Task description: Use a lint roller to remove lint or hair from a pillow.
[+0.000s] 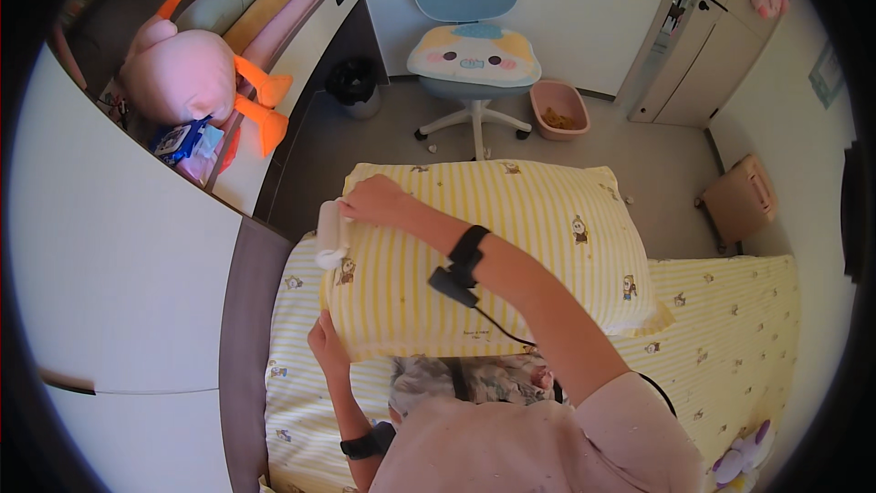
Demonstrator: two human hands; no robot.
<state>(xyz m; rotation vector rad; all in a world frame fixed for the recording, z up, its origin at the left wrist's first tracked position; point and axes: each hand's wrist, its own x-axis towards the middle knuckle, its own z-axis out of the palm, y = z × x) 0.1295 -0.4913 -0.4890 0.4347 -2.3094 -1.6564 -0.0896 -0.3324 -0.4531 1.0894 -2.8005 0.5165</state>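
Note:
A large pillow [511, 237] in a yellow-and-white striped case with small cartoon figures lies across in front of me. My right hand [376, 201] reaches over to the pillow's far left part. Its fingers are closed on a white lint roller [332, 233], whose roll lies along the left edge of the pillow; the grip is mostly hidden by the hand. Lower down, my left hand [328, 345] pinches the pillow's near left edge. Both wrists wear black straps, and a cable runs from the right one.
A matching striped sheet [721, 329] covers the bed beneath. Left of it stand a white cabinet [119, 265] and a desk with a pink plush toy [187, 78]. Beyond are a blue swivel chair [470, 55], a black-lined bin [353, 87], a pink basin [559, 110] and a tan suitcase [739, 201].

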